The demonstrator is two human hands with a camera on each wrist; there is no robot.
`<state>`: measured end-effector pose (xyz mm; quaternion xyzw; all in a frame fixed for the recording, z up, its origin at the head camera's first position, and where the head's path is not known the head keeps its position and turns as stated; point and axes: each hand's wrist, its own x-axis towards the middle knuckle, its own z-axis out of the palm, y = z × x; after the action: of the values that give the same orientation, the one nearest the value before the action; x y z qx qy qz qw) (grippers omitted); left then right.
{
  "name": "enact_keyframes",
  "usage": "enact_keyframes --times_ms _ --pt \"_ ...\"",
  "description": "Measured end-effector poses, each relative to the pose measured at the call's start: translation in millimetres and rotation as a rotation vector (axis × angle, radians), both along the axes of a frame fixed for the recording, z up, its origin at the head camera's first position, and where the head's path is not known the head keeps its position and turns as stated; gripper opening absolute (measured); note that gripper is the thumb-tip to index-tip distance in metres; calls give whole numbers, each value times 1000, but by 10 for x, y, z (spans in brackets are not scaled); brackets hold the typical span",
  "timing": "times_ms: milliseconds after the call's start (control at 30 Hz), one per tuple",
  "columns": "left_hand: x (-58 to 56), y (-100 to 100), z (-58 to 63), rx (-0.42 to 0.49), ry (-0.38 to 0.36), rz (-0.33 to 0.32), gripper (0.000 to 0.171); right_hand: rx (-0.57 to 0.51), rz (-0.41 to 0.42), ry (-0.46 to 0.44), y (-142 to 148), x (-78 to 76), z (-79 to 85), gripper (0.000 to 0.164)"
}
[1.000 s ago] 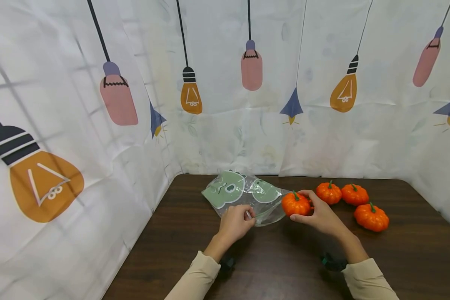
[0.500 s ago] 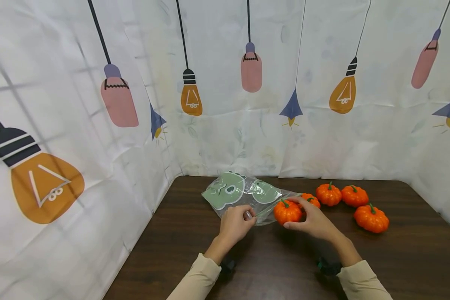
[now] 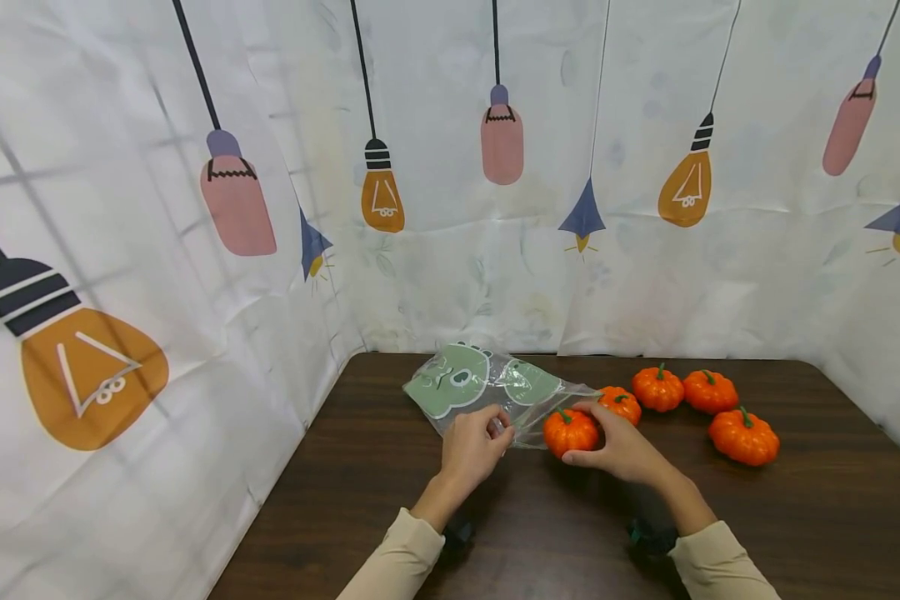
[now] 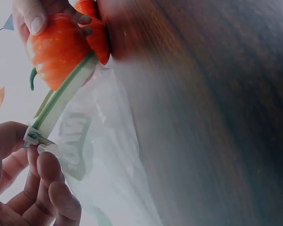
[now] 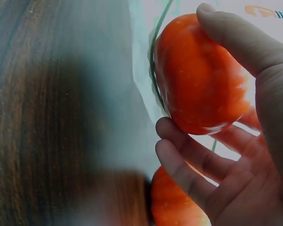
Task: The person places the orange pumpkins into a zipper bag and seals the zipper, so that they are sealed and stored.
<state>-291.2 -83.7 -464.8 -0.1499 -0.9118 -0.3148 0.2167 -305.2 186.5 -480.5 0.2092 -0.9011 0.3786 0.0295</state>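
Note:
A clear zip bag (image 3: pixel 495 392) with green cartoon prints lies on the table, its mouth toward me. My left hand (image 3: pixel 471 446) pinches the slider at a corner of its green-edged mouth (image 4: pixel 61 99). In my right hand (image 3: pixel 624 446) is a small orange pumpkin (image 3: pixel 570 432) with a green stem, held between thumb and fingers. That pumpkin sits at the bag's mouth; in the right wrist view the green zip edge (image 5: pixel 154 70) runs along its side. Just behind the right hand rests a second pumpkin (image 3: pixel 621 405), partly hidden by the fingers.
Several more orange pumpkins (image 3: pixel 744 436) stand on the right of the dark wooden table (image 3: pixel 540 533). A white curtain (image 3: pixel 450 283) printed with hanging lamps encloses the table at the back and left.
My right hand has brought the pumpkin left and lower, up to the bag's mouth. Another pumpkin behind it has come into sight. The left hand has barely moved.

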Motion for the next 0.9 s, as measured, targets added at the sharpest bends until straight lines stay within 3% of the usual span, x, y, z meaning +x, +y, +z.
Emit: enact_keyframes --times_ms 300,667,900 --pt "4 27 10 45 24 -30 11 24 2 -21 -22 -11 -63 82" --pt "9 51 -10 24 9 -74 11 50 -45 -29 -72 3 -76 85" --pt "8 50 -38 28 66 -102 11 47 -83 -20 -84 17 -67 88"
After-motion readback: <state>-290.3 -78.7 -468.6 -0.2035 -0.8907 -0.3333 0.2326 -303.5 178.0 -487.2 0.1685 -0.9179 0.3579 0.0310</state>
